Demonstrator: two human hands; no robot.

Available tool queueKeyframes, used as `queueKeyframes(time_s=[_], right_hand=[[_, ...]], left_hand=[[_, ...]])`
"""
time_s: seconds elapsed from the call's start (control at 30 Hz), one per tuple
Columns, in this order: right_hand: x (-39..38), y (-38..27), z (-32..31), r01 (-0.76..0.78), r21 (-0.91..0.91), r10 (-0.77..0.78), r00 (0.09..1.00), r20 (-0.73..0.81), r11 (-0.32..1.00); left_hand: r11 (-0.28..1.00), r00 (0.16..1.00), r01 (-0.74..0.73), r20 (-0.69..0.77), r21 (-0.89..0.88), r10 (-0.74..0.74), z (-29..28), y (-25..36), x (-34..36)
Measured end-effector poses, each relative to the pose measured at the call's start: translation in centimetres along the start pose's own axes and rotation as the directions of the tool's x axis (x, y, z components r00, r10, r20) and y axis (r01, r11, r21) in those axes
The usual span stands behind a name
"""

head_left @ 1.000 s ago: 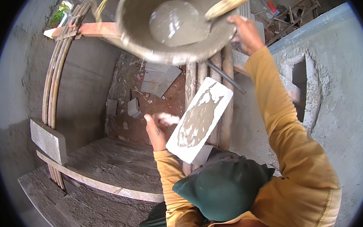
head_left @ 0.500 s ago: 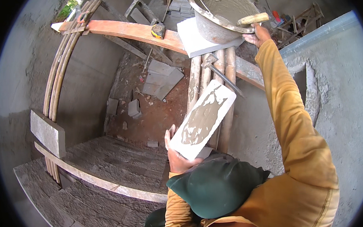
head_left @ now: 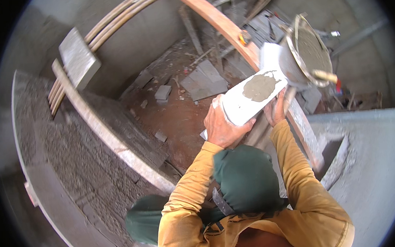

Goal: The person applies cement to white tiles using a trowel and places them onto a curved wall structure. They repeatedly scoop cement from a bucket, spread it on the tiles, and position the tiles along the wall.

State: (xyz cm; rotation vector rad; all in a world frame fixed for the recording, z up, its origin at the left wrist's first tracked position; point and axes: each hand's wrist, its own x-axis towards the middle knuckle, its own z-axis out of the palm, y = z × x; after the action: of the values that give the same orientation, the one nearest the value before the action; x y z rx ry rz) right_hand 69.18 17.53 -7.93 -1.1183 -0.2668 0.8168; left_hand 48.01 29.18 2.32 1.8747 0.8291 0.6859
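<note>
Both of my hands hold a white block [head_left: 236,108], tilted, with a patch of grey mortar [head_left: 261,87] on its upward face. My left hand [head_left: 225,126] wraps its near end, the thumb along the lower edge. Against the block's right side is my right hand [head_left: 275,107], its fingers partly hidden. Just beyond the block stands a bucket of mortar [head_left: 311,53]. A trowel's wooden handle [head_left: 325,76] lies over the bucket's rim, its blade out of sight. Beside the bucket is another white block [head_left: 270,55].
An orange-brown wooden beam [head_left: 218,22] carries a tape measure [head_left: 244,37]. To the left, a grey block [head_left: 79,58] rests across bamboo poles [head_left: 123,12], near a curved plank [head_left: 103,136]. Broken slabs [head_left: 204,80] lie on the dirt floor below. A grey wall [head_left: 367,158] rises at right.
My right hand has left the trowel handle at the bucket and come down onto the block. The block has moved out toward the bucket, and its mortar patch looks smaller. The view has turned.
</note>
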Motion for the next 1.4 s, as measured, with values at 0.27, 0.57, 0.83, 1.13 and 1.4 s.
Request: queueKeyframes(time_s=[0.27, 0.57, 0.83, 1.13, 1.4], right_hand=[[6.5, -10.5, 17.6, 0.048, -0.439, 0.169, 0.882, 0.44, 0.897], [-13.3, -20.6, 50.2, 0.424, -0.47, 0.379, 0.284, 0.88, 0.774], [-42.3, -22.5, 74.4, 0.634, 0.077, 0.261, -0.422, 0.868, 0.77], [-79.3, -23.4, 80.9, 0.183, 0.486, -0.015, -0.926, 0.376, 0.855], [-95.2, -12.7, 68.6, -0.002, 0.548, -0.024, -0.999, 0.033, 0.836]], left_hand=[[0.978, 0.797, -0.198, -0.593, -0.072, 0.117, -23.1, 9.6, -2.0], [0.625, 0.363, -0.617, -0.878, -0.477, -0.312, -44.7, 20.6, -23.1], [0.746, -0.27, -0.66, -0.898, -0.09, -0.347, -52.0, 27.7, -46.4], [0.963, -0.784, -0.125, -0.571, -0.239, -0.244, -35.9, 34.9, -56.9], [0.397, -0.914, -0.404, 0.348, -0.824, -0.209, -9.2, 35.8, -58.4]])
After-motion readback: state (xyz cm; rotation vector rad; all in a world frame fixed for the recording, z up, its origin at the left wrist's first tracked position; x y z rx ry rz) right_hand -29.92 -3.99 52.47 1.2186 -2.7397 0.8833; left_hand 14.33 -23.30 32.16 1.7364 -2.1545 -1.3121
